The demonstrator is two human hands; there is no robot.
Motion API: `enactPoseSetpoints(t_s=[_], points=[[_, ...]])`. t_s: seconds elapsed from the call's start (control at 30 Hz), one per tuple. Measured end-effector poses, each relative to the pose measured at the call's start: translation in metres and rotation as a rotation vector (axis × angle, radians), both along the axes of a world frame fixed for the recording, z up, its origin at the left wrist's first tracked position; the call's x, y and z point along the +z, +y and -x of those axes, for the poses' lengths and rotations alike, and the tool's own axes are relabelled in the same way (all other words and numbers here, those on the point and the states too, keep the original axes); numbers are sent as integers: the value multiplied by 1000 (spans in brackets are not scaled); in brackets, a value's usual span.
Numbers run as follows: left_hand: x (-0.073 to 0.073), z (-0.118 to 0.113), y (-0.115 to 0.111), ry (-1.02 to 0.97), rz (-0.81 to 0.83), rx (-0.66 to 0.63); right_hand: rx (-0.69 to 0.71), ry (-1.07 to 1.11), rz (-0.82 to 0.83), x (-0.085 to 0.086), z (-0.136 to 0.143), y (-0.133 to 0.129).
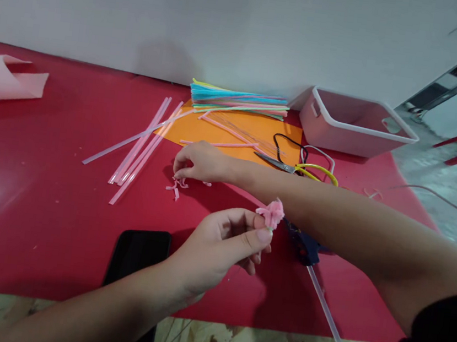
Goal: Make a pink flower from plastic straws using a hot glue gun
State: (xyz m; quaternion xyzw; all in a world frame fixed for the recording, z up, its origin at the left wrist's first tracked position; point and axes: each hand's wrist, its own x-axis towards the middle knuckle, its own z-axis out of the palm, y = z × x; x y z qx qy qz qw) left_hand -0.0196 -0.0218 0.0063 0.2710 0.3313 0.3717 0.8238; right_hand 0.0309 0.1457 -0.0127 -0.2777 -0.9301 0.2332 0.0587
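My left hand (224,240) pinches a small fluffy pink pipe-cleaner flower (272,213) between thumb and fingers, held up above the red table. My right hand (200,162) reaches across to the left beyond it, thumb and fingertips closed at a little pile of short bent pink pipe-cleaner pieces (175,188). Its fingertips touch a piece there. Under my right forearm lies a dark blue glue gun (304,247), partly hidden, with a long clear glue stick (328,311) coming out toward the table's front edge.
Long pink glue sticks (143,149) lie at left. A bundle of coloured pipe cleaners (239,101) rests on orange paper (175,125). Yellow-handled scissors (283,165), a pink bin (341,135), a phone (139,251) and pink paper (8,80) are around. A wall (106,12) stands behind.
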Motion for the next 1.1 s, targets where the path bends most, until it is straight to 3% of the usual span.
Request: enactPoseSetpoints(t_s=[0.43,0.73,1.1], points=[[0,1,1,-14,-28,0,149,-38,41,1,8,1],[2,0,1,11,-12,-3,-93,131,138,25,-20,-6],[-3,3,4,-16,-19,38,-272,239,281,34,-61,-36]])
